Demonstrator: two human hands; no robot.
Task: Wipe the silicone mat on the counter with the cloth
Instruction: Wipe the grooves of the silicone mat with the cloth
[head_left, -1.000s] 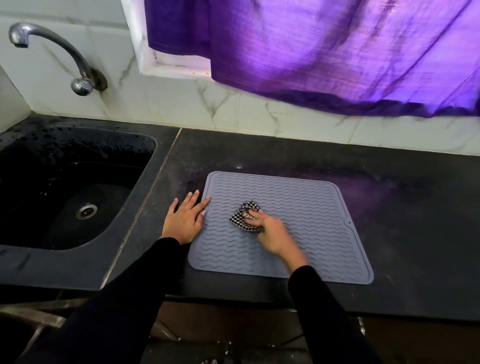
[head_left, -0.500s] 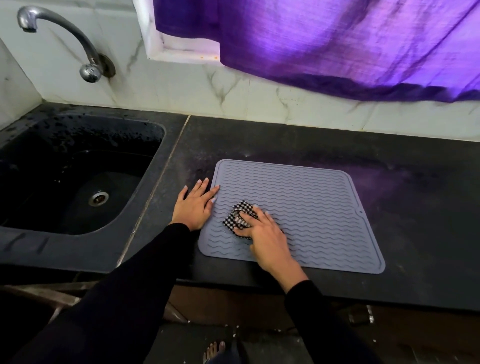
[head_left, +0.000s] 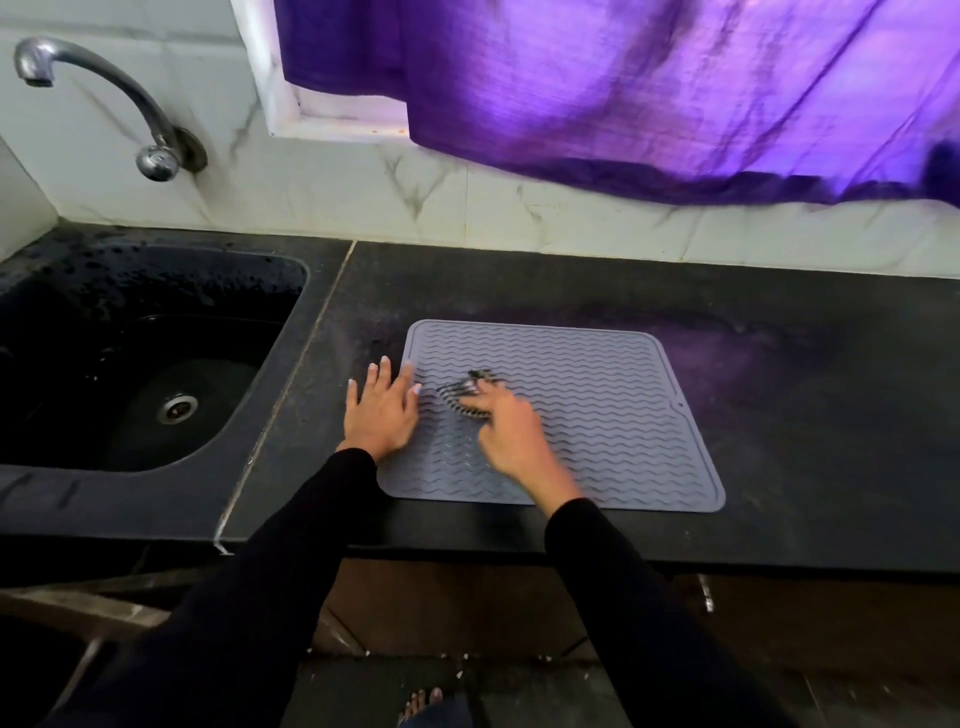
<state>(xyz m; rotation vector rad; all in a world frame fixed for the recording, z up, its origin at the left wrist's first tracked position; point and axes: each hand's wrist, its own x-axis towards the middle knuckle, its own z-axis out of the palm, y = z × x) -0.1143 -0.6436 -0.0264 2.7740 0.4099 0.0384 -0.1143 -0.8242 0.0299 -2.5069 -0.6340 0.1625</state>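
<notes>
Grey silicone, ribbed in wavy lines, the mat (head_left: 597, 410) lies flat on the black worktop (head_left: 779, 374), just to the right of the sink (head_left: 130, 364), which serves here as the landmark. The left hand (head_left: 382, 410) lies with straight, spread fingers (head_left: 384, 371) pressed on the mat's edge nearest the sink, palm half on the worktop; I judge it is there to pin the light mat so the rubbing does not drag it. The right hand (head_left: 511, 431) holds the checked cloth (head_left: 467, 397) bunched under curled fingers, pressed to the mat in the part closest to the sink; hand and cloth are blurred, which suggests a quick scrubbing stroke, and the exact grip cannot be made out. Bunching the cloth likely lets it press into the grooves. Against the picture of half a second ago, the cloth has travelled a little away from the mat's near edge toward the wall, the right hand now reaching more across the ribs, while the left hand has kept its place on the sink-side edge. The half of the mat farther from the sink is uncovered and, by my reading, not yet being worked.
</notes>
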